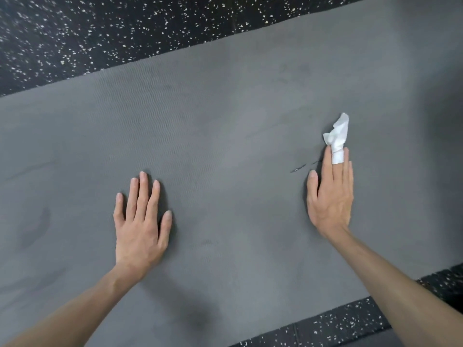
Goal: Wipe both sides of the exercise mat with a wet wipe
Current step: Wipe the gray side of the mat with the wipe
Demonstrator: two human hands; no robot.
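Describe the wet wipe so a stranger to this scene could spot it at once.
Start at the grey exercise mat lying across the black speckled floor. Two hands lie flat on it; go to the right hand. The wet wipe is the crumpled white scrap tucked between that hand's fingers and sticking out past the fingertips, the only white thing on the mat.

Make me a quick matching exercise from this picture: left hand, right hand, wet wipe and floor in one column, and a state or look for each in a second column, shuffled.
Column one:
1. left hand
2. right hand
3. wet wipe
4. floor

Column two:
A. black with pale speckles
B. flat on the exercise mat, holding nothing
C. white and crumpled
D. wipe caught between its straight fingers

Pairs: 1-B, 2-D, 3-C, 4-A
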